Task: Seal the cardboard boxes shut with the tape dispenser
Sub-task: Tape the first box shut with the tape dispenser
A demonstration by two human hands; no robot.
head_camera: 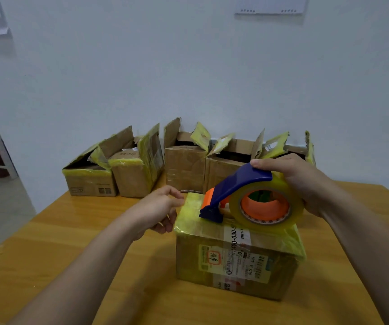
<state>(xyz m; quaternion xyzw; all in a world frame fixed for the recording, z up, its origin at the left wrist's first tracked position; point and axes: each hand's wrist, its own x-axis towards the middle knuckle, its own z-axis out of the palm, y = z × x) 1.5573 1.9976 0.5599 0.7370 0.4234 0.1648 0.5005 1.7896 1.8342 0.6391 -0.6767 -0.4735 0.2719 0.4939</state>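
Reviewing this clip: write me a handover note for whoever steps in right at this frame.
Right hand grips the tape dispenser, whose blade end rests on top of the front box.
Left hand sits against that box's far left top edge; whether it pinches tape is unclear.
Done: the front box's flaps are closed, and yellowish tape covers its top.
Left: finish this strip, then close and tape the open boxes lined up by the wall at the far side of the table.
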